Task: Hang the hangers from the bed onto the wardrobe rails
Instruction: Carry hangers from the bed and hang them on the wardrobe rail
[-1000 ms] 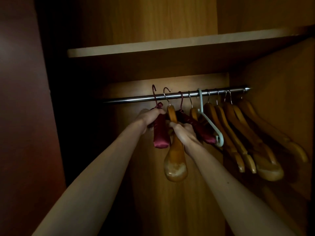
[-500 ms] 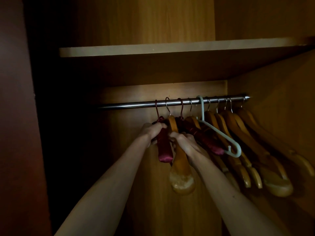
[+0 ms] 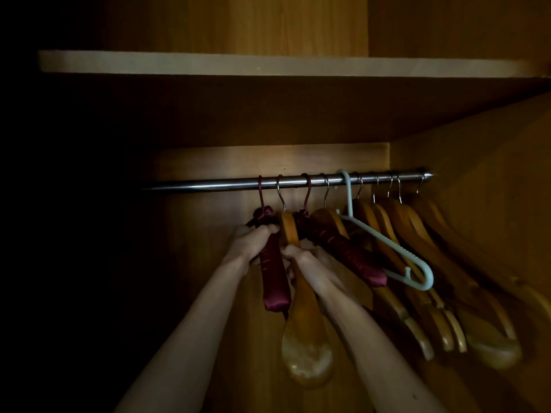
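A metal rail [image 3: 208,184] crosses the dim wardrobe under a shelf. My left hand [image 3: 252,239] grips a maroon padded hanger [image 3: 272,281], whose hook sits over the rail at the left end of the row. My right hand [image 3: 301,259] grips a broad wooden hanger [image 3: 307,347] just right of it, its hook also on the rail. A second maroon padded hanger [image 3: 343,250], a pale plastic hanger [image 3: 387,242] and several wooden hangers [image 3: 432,263] hang further right.
A wooden shelf [image 3: 268,64] spans the wardrobe above the rail. The right side wall [image 3: 492,180] stands close to the last hangers. The left part of the wardrobe lies in deep shadow, and the rail runs bare there.
The hooks of the two held hangers came down onto the rail from just above it. The view tilted up, so rail and hands sit lower in the picture.
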Demonstrator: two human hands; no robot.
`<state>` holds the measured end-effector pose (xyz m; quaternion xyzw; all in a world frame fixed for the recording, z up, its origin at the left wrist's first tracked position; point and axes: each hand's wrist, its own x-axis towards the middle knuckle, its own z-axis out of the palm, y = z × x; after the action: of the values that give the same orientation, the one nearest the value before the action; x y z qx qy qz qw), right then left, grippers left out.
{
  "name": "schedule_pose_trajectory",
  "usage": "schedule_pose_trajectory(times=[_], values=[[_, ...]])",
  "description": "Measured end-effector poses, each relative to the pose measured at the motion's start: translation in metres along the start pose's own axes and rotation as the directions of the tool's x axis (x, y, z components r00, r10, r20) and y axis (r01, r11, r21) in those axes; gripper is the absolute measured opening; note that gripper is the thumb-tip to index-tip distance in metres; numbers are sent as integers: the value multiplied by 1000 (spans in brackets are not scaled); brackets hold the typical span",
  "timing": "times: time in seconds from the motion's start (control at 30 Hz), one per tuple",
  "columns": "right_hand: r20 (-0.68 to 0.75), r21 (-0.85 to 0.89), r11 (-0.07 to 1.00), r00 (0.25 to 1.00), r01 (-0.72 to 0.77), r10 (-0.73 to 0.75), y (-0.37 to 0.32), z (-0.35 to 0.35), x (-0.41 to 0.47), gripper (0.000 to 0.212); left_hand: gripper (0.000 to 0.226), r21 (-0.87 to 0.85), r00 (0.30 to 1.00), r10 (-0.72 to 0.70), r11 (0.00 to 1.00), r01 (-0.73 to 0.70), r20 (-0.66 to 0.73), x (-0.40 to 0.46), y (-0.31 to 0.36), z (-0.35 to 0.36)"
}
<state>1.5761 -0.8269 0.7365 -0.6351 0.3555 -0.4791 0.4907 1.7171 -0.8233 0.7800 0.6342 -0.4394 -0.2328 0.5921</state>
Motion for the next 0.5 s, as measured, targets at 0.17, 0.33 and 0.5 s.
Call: schedule_pose_trajectory(times=[0.17, 0.33, 0.5], values=[[-38, 16, 1000, 999, -2, 3, 2, 5, -1, 24, 20, -23, 999, 34, 999, -34, 3, -1, -8, -1], [-53, 60, 998, 999, 1, 2, 5, 9, -21, 17, 22, -128, 1000, 17, 992, -17, -4, -25, -16, -3], [-59, 180, 984, 998, -4, 14, 22, 13, -67, 16, 41, -241, 993, -102, 967, 83, -67, -62, -45, -10]])
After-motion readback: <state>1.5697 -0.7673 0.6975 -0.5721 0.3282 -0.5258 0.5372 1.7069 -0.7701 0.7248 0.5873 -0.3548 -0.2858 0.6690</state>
